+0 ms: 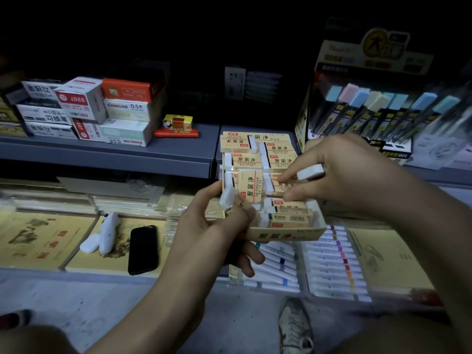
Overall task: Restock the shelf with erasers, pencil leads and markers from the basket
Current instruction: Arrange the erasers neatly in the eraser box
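While left hand grips erasers, right hand pinches.

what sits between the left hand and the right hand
In the head view, the open eraser box, one eraser standing upright in it.

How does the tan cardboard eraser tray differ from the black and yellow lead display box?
The tan cardboard eraser tray is low and juts past the shelf edge; the black and yellow lead display box has a tall header and sits on it. Tray erasers lie mostly flat; box tubes lean upright. Both hold stock.
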